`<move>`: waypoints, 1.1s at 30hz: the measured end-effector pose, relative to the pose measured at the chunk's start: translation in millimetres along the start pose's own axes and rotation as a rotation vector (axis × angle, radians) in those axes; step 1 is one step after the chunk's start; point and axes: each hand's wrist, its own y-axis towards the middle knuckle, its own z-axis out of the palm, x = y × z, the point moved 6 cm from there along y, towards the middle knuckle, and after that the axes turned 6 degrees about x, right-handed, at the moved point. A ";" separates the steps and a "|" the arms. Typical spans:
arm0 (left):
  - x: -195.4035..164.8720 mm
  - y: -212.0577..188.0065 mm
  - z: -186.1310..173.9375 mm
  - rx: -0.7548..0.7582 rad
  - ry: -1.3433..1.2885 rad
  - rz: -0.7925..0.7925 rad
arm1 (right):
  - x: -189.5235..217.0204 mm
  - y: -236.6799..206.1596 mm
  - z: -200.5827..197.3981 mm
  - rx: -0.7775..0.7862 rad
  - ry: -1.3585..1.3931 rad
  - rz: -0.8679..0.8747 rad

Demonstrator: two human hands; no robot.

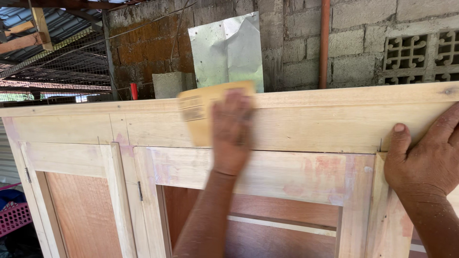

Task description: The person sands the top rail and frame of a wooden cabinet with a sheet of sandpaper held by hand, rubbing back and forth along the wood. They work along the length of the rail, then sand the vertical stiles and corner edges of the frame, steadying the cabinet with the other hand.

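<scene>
Behind we note a grey block wall (306, 43) with a rust-coloured pipe (324, 43) and patterned vent blocks (406, 51). A bent metal sheet (228, 50) leans there. Lower left we see a pink basket (13, 217).

The left hand (233, 131) and sandpaper (201, 112) are motion-blurred; the right hand (428, 157) and cabinet (306, 124) run off frame.
</scene>
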 end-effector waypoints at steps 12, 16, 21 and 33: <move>-6.0 -2.8 -16.7 -0.139 -0.052 -0.232 | 43.3 -3.8 -7.0 0.001 0.000 -0.018; 5.9 -9.8 -0.5 0.092 -0.123 -0.069 | 63.2 -1.7 -16.3 0.076 0.237 0.022; 133.1 -38.2 -99.2 -0.145 -0.060 -0.237 | 73.3 -5.4 0.9 0.052 0.413 -0.028; 128.1 -61.0 -89.2 -0.052 -0.087 -0.186 | 83.2 -25.1 60.4 0.131 0.379 0.144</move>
